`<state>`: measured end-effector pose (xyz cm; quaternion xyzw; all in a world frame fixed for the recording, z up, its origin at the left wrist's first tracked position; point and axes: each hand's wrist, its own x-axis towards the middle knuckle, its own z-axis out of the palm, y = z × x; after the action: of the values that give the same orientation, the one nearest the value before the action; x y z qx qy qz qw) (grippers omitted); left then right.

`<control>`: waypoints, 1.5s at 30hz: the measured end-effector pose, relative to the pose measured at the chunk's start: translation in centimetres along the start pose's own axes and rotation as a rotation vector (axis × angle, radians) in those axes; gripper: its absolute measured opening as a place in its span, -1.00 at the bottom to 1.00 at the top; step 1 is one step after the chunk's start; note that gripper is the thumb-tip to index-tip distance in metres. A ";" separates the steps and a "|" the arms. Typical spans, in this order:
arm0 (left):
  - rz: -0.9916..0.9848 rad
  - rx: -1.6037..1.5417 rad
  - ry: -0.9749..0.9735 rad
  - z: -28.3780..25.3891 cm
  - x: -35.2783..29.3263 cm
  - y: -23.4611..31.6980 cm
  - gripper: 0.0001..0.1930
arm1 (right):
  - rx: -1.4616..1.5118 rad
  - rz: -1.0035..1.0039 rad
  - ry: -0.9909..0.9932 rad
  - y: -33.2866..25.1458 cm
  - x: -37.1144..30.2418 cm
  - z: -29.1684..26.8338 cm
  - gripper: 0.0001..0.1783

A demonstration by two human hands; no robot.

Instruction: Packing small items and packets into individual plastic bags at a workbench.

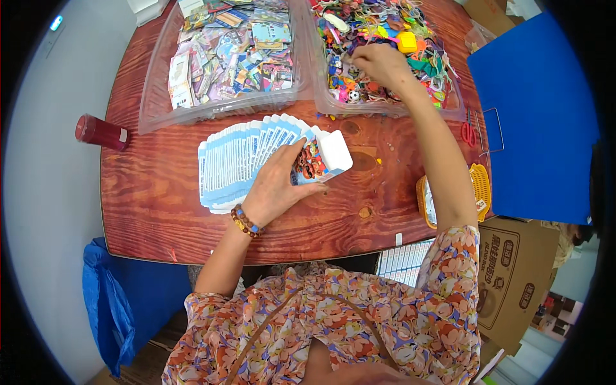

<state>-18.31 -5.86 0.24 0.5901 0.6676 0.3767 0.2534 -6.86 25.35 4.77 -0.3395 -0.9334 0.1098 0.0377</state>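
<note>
I see through 1 view, the left of 2 fisheye cameras worn side by side on my head. It looks steeply down and a little ahead, close enough that the table (333, 240) fills its middle. My blouse (256, 308) takes the lower edge; my left hand (276, 176) sits near the centre, my right hand (380, 64) higher up. The lens reaches so wide (black rings the corners) that it takes in the wall (51, 186) at left and bends the table's near edge.

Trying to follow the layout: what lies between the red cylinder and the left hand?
Red-brown tabletop, then a fanned row of blue-white packets, as the head view shows.
</note>
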 end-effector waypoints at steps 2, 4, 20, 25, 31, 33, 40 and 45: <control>0.008 -0.001 0.018 0.1 -0.1 0.0 -0.08 | 0.066 -0.052 0.078 -0.1 -1.4 -1.9 -0.72; 0.022 -0.052 0.045 0.4 0.1 0.4 -0.08 | 0.245 -0.144 0.192 1.8 -2.3 -2.2 -0.77; 0.172 0.097 0.123 6.7 0.6 4.2 -0.14 | 1.135 0.097 -0.222 -3.4 -20.1 -4.4 -0.76; 0.237 0.179 0.119 8.1 0.7 5.4 -0.14 | 0.997 0.146 0.107 -1.1 -24.6 -3.8 -0.71; 0.284 0.350 0.020 9.3 0.7 7.1 0.01 | 0.803 0.218 0.309 4.7 -30.2 -3.2 -0.73; 0.257 0.320 -0.077 9.6 0.9 7.9 0.00 | 0.800 0.314 0.234 4.3 -31.0 -2.4 -0.75; 0.324 0.362 -0.055 11.9 0.8 9.0 -0.05 | 0.219 -0.030 0.415 -3.3 -31.6 0.2 -0.76; 0.290 0.346 -0.118 11.9 0.6 9.3 -0.08 | 0.030 -0.154 0.377 -3.3 -30.6 2.8 -0.80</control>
<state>-3.58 -2.67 0.76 0.7356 0.6144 0.2538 0.1304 14.10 2.72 2.94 -0.2811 -0.9313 0.0548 0.2250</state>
